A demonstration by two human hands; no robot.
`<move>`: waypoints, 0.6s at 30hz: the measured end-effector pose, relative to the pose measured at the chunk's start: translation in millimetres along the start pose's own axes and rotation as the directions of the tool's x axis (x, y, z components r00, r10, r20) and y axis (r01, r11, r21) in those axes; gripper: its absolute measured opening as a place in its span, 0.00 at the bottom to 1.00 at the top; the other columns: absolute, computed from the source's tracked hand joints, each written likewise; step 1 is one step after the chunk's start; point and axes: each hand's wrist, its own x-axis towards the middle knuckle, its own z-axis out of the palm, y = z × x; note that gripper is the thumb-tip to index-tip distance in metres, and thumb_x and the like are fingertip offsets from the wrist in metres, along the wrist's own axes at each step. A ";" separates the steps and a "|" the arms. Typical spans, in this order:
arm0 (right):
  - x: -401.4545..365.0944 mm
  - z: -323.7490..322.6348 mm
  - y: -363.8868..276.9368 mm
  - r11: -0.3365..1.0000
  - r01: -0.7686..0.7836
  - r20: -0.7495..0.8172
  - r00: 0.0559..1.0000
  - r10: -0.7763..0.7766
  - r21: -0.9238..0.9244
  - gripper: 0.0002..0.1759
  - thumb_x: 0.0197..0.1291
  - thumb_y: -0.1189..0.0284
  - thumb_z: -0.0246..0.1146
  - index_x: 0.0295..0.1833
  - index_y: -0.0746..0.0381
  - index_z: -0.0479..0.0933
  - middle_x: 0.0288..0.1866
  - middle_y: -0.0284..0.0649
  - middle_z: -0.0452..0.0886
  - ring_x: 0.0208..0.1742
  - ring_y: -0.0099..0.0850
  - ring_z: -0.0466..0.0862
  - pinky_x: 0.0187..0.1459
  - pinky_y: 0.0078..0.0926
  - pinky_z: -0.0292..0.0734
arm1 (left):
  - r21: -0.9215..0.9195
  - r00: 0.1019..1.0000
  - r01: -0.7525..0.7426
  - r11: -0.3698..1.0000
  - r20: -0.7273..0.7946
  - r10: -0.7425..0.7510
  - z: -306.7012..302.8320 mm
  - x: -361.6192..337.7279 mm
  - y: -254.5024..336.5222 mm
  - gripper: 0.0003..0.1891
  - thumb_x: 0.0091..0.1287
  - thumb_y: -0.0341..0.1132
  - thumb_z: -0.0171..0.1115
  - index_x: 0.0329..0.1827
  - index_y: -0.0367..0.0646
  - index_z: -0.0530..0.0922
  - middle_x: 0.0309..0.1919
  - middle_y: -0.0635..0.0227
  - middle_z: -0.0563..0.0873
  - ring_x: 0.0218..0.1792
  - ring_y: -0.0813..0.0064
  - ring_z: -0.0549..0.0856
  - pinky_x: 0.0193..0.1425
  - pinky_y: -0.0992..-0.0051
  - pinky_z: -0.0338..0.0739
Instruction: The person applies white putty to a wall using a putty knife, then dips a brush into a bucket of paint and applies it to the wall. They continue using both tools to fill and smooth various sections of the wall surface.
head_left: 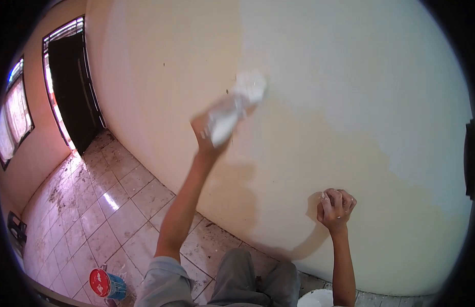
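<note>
Blurred white-coated hand tool at cream wall, clenched in left hand. Right hand curled near wall; contents can't tell. Blue cylindrical red-lidded bucket, print illegible, left; round white tub by right forearm.

Dark door's hanging ajar, with bright pinkish light coming through the gap on its left. Barred opening right above it. Left of the door, same wall, there's a window with a pale, glowing curtain. The big cream wall runs off to the door's right. Floor's pale tile, pretty grubby tbh, dark smudges all over near the door, plus a shiny glare below it. Some dark furniture sits further down-left of the door, can't tell what.
</note>
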 end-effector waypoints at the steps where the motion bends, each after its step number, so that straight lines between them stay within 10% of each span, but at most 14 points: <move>1: -0.4 0.7 0.1 1.000 0.003 0.000 1.000 -0.003 -0.003 0.09 0.40 0.75 0.61 0.32 0.53 0.77 0.39 0.29 0.78 0.45 0.32 0.74 0.47 0.36 0.63 | -0.056 0.996 0.065 0.996 0.070 -0.061 -5.5 -25.2 16.6 0.11 0.52 0.20 0.63 0.39 0.40 0.84 0.36 0.60 0.88 0.40 0.67 0.88 0.42 0.74 0.82; 9: 2.2 -2.2 -0.5 1.000 0.001 0.015 1.000 -0.001 -0.005 0.11 0.40 0.75 0.61 0.34 0.52 0.77 0.39 0.29 0.77 0.45 0.32 0.74 0.47 0.36 0.63 | -0.327 0.850 0.473 0.818 0.414 -0.326 -37.5 -124.1 84.9 0.14 0.50 0.13 0.60 0.37 0.39 0.82 0.39 0.60 0.88 0.44 0.63 0.88 0.45 0.71 0.84; 14: 3.2 -2.0 -1.3 1.000 0.011 0.006 1.000 -0.011 -0.016 0.10 0.40 0.75 0.61 0.33 0.52 0.77 0.38 0.29 0.77 0.46 0.32 0.74 0.47 0.36 0.63 | -0.282 0.914 0.304 0.910 0.355 -0.195 -12.1 -55.5 40.7 0.15 0.46 0.15 0.60 0.37 0.39 0.83 0.38 0.57 0.87 0.39 0.65 0.88 0.41 0.73 0.82; 18: 4.0 -0.9 -1.8 1.000 0.003 -0.001 1.000 -0.003 -0.019 0.09 0.41 0.75 0.61 0.32 0.52 0.76 0.38 0.29 0.78 0.45 0.32 0.74 0.46 0.35 0.62 | -0.244 1.000 0.025 0.970 -0.005 -0.027 5.3 39.7 4.9 0.15 0.46 0.16 0.62 0.38 0.38 0.83 0.36 0.62 0.88 0.31 0.77 0.85 0.31 0.81 0.75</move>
